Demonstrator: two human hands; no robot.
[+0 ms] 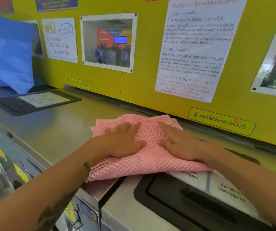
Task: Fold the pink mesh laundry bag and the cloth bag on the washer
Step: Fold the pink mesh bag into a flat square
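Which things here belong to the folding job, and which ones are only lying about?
Part of the job:
- pink mesh laundry bag, lying on the washer top
- left hand and right hand, both pressing flat on it
- blue cloth bag, far left

Only lying about:
- black-framed sheet
- detergent drawer lid
- wall notices

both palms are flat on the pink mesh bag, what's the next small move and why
Probably fold it in half once more. The left hand and right hand press the pink mesh laundry bag flat on the washer top, but it is still wide, overhanging the detergent drawer.
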